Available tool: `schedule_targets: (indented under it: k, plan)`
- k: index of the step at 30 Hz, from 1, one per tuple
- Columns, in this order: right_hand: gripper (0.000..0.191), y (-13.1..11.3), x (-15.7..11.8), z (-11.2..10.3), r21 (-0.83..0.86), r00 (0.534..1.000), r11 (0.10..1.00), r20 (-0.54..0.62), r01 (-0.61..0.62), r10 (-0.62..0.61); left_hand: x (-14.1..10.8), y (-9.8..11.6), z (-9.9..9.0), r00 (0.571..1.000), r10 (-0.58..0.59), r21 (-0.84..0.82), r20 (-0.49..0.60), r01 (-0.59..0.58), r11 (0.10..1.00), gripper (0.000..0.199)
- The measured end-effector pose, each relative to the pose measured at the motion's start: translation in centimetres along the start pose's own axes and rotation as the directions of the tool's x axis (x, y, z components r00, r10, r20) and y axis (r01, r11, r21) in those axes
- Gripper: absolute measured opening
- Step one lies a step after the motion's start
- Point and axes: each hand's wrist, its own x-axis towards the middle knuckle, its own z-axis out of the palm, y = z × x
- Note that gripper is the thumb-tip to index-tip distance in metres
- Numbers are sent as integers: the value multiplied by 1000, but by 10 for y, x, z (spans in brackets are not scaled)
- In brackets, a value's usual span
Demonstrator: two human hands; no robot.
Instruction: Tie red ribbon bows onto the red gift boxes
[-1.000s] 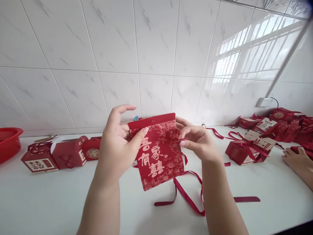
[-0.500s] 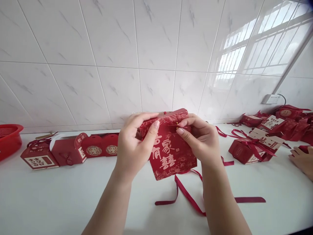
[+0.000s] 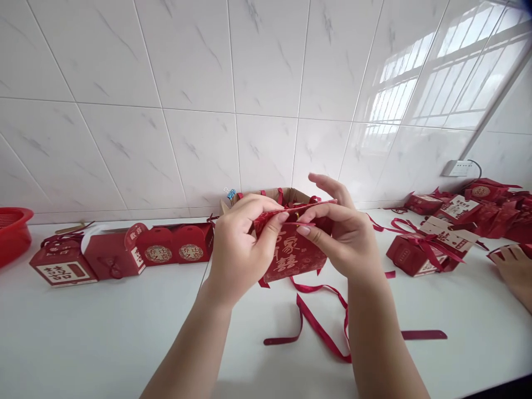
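A red paper bag with pale characters [image 3: 286, 259] hangs between both hands above the white table. My left hand [image 3: 245, 244] pinches its top left edge between thumb and fingers. At the top right, my right hand [image 3: 341, 227] pinches the rim near a small gold-coloured piece [image 3: 297, 217], its thumb and index finger together and another finger raised. The inside of the bag is mostly hidden. Below it, a dark red ribbon [image 3: 322, 327] lies loosely curled on the table.
Red boxes [image 3: 114, 256] stand at the left beside a red basket [image 3: 14, 235]. Behind my hands is a cardboard box [image 3: 297, 195]. At the right are a ribboned box [image 3: 411, 255], more red packages [image 3: 494, 216] and another person's hand [image 3: 515, 271].
The bag's top has tilted and its front is now foreshortened. A finger of my right hand has lifted. The cardboard box and blue clip behind have come into view.
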Motion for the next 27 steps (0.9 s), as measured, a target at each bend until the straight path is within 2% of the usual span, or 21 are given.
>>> schedule_targets:
  k: [8, 12, 17, 20, 22, 24, 27]
  plan:
    - [6, -10, -3, -1, 0, 998, 1000, -59, 4, -4, 0, 2, -1, 994, 105, -29, 33, -104, 994, 10]
    - [13, -16, -4, -2, -18, 992, 1000, -125, 11, -14, 1, 2, -1, 984, 154, -92, 94, -146, 985, 13]
    - [18, -14, -4, -8, 14, 999, 1000, -54, -6, 7, -1, 4, 3, 973, 204, -133, 104, -190, 973, 13]
    - [11, -12, -5, -9, -4, 999, 999, 15, -44, 44, -2, 3, 7, 974, 195, -148, 112, -177, 973, 16]
    - [4, -9, -5, -6, 1, 996, 996, -10, -92, 92, -2, 2, 10, 979, 175, -169, 108, -156, 973, 15]
    - [9, -7, -4, -2, 22, 985, 987, -63, -159, 160, -3, -1, 12, 981, 164, -158, 101, -147, 976, 8]
    - [13, -3, -1, 4, 44, 964, 969, -100, -245, 248, -3, -5, 15, 980, 152, -11, 128, -152, 988, 35]
